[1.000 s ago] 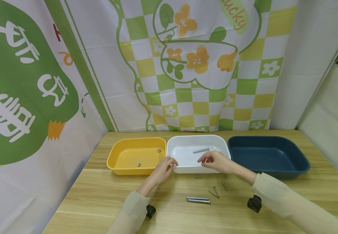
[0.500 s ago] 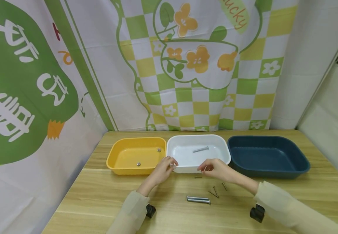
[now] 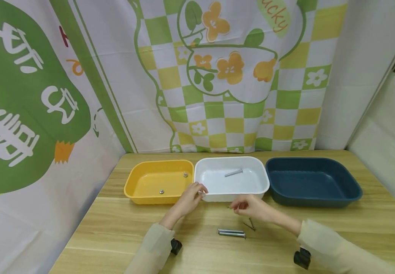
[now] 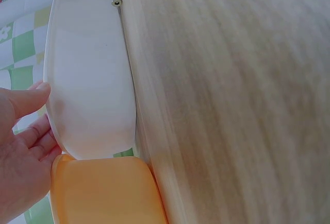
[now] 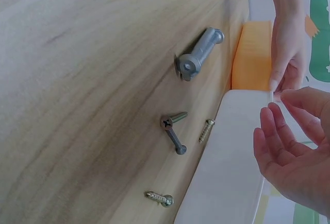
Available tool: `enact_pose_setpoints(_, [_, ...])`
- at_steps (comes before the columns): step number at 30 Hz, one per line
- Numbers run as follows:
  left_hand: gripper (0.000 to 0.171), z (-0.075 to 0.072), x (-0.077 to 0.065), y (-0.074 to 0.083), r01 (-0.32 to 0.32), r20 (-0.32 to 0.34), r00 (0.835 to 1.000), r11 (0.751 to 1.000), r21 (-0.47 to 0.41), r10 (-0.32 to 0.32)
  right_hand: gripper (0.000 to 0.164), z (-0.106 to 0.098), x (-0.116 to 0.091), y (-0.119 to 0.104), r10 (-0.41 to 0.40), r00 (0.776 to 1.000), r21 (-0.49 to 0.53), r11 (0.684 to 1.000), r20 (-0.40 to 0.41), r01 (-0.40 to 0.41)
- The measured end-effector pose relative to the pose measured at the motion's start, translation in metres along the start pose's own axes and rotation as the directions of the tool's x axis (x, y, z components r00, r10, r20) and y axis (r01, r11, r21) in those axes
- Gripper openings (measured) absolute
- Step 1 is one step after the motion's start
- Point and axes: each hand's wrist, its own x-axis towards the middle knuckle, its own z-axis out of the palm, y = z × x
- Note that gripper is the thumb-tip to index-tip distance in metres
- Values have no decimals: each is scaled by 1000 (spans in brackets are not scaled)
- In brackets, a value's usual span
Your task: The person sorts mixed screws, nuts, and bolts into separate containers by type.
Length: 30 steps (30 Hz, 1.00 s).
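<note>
My left hand (image 3: 190,198) pinches the front left corner of the white tray (image 3: 218,198), thumb against the outer side of the rim. A long silver bolt (image 3: 233,173) lies in that tray. In front of the tray hovers my right hand (image 3: 252,207), fingers loosely bent and holding nothing. Below it on the table are two crossed screws (image 3: 250,224) and two large silver bolts (image 3: 231,233) side by side. The right wrist view shows a small brassy screw (image 5: 207,130) beside the white tray and another screw (image 5: 160,199) farther along; the hand mostly hides these in the head view.
Left of the white tray stands a yellow tray (image 3: 156,200) with two nuts, one nut (image 3: 185,175) near its right wall. A dark blue tray (image 3: 313,202) stands on the right. Behind the wooden table (image 3: 108,236) hangs a patterned curtain (image 3: 231,125).
My right hand has moved from over the white tray toward me, down to the screws in front of it. The left hand has stayed at the tray's corner.
</note>
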Motion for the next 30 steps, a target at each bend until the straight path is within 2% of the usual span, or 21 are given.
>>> enact_pose_setpoints(7, [7, -1, 0, 1, -2, 1, 1000, 1000, 0, 2, 12, 8, -1, 4, -19, 1000, -15, 1000, 5, 19])
enact_pose_setpoints(16, [7, 0, 0, 0, 9, 7, 1000, 1000, -1, -9, 14, 19, -5, 8, 8, 999, -8, 1000, 33, -8])
enact_pose_setpoints(23, [7, 0, 0, 0, -1, 6, 1000, 1000, -3, 1, 15, 25, -5, 8, -22, 999, -17, 1000, 50, 23])
enact_pose_setpoints(30, [6, 0, 1, 0, -17, -1, 1000, 1000, 3, 17, 14, 28, -5, 8, 30, 995, 4, 1000, 93, -31])
